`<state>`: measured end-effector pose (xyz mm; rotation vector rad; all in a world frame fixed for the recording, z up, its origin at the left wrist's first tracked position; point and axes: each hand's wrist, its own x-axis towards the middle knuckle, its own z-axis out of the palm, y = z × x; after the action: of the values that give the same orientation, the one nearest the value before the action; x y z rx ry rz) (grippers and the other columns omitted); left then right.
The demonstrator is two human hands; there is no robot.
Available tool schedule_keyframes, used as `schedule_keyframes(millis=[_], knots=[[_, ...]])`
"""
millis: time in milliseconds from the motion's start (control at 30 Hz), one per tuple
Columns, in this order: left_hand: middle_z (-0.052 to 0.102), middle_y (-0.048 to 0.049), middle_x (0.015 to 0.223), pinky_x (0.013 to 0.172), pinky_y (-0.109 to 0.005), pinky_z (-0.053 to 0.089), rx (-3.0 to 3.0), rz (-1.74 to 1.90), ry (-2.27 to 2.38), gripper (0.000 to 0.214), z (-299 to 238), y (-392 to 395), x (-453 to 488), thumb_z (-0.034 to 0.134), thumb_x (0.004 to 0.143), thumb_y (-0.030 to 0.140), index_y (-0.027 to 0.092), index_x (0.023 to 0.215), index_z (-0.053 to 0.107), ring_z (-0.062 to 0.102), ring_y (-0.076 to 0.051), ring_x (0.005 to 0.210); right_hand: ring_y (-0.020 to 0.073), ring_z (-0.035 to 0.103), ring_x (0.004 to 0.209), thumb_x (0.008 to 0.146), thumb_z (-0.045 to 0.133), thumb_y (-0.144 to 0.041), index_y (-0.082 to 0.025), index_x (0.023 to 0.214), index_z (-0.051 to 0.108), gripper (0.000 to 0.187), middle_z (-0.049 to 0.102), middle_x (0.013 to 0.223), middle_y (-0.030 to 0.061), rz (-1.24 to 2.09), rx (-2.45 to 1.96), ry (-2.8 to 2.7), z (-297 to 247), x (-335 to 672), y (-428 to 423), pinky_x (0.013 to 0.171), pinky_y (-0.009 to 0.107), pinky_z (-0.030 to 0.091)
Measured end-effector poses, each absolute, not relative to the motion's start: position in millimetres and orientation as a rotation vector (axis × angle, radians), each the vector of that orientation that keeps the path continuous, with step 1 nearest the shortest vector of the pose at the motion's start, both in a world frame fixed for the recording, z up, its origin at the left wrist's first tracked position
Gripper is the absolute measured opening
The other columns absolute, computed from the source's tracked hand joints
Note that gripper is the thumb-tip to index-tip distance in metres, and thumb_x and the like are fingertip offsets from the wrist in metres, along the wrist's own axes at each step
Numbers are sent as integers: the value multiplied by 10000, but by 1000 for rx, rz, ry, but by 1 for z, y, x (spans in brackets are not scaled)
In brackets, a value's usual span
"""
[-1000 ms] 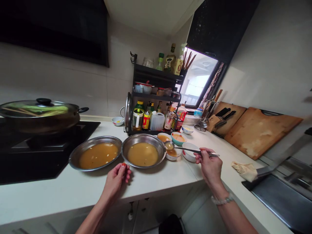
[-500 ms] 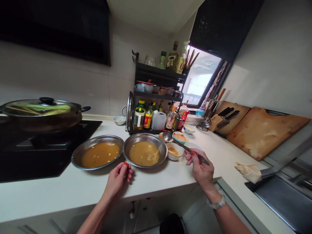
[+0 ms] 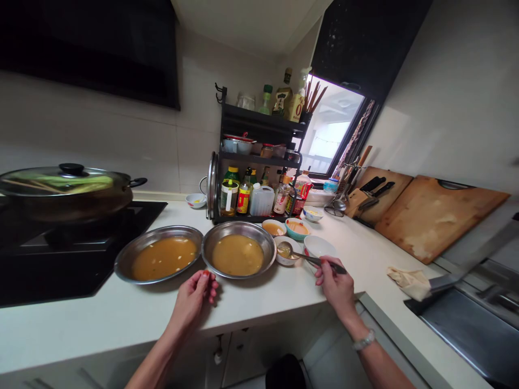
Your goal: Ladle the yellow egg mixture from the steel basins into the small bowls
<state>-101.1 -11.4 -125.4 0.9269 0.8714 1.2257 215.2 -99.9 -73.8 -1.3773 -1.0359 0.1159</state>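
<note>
My right hand [image 3: 335,283] is closed round the handle of a metal ladle [image 3: 302,256]. The ladle's scoop sits in a small white bowl [image 3: 286,259] of brown sauce. To its left stand two wide metal bowls of brown liquid: the right metal bowl [image 3: 239,229] and the left metal bowl [image 3: 133,246]. My left hand [image 3: 195,297] rests on the white counter [image 3: 101,319], fingers curled, just in front of the right metal bowl. An empty white bowl [image 3: 319,246] lies beside the ladle handle.
Two more small sauce bowls [image 3: 286,227] stand behind. A black rack [image 3: 259,121] holds bottles and jars. A lidded wok [image 3: 65,189] sits on the black hob at left. Cutting boards [image 3: 433,213] and a knife block [image 3: 365,197] lean on the right wall; a cloth [image 3: 407,281] lies by the sink [image 3: 466,324].
The ladle rose from the small white bowl, tipped sauce into the right metal bowl, then came back down into the small bowl. My left hand stayed put.
</note>
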Motion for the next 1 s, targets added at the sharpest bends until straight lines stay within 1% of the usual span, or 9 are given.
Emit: schedule_keyframes(millis=[100,267,433,667,767,867,1000], knots=[[618,-15,603,438,-221,397,929,1228,871,503,-126,-11,-101,745,581,603,139,723,614,518,-103,481,155,557,381,748,627,-578,-192,836,585,398,583,482,-33,164,-1365,-876,-73,218,-96,398,276,476],[611,-11,603,443,-217,398,937,1222,857,503,-128,-10,-101,738,599,603,135,733,609,516,-100,487,154,571,401,697,696,-504,-165,845,586,386,611,496,-10,217,-1308,-709,-73,228,-93,374,243,455],[610,-15,607,440,-219,395,941,1229,866,473,-126,-11,-101,720,625,585,138,732,608,517,-102,483,151,560,391,669,720,-452,-160,823,591,355,626,503,9,238,-1245,-658,-64,231,-95,345,237,443],[605,-9,586,427,-215,399,912,1218,863,506,-122,-13,-100,753,565,597,137,711,602,509,-96,471,140,563,400,644,743,-423,-149,809,602,349,625,505,9,232,-1183,-672,-39,223,-97,344,218,437],[607,-8,584,424,-213,399,911,1220,854,512,-124,-11,-100,753,566,604,137,712,605,509,-94,471,142,574,416,646,748,-412,-150,821,599,349,627,514,7,247,-1145,-689,-28,213,-94,347,211,432],[610,-7,586,425,-212,400,922,1223,847,512,-126,-10,-100,746,580,611,137,717,607,511,-93,473,149,586,429,667,737,-439,-153,836,593,362,629,520,9,262,-1139,-735,-23,200,-91,348,212,434],[612,-6,588,425,-210,397,933,1217,838,504,-127,-9,-99,734,601,613,141,720,604,509,-90,473,130,556,388,746,682,-486,-161,870,586,361,616,514,-7,273,-1176,-911,-29,179,-88,360,224,454]])
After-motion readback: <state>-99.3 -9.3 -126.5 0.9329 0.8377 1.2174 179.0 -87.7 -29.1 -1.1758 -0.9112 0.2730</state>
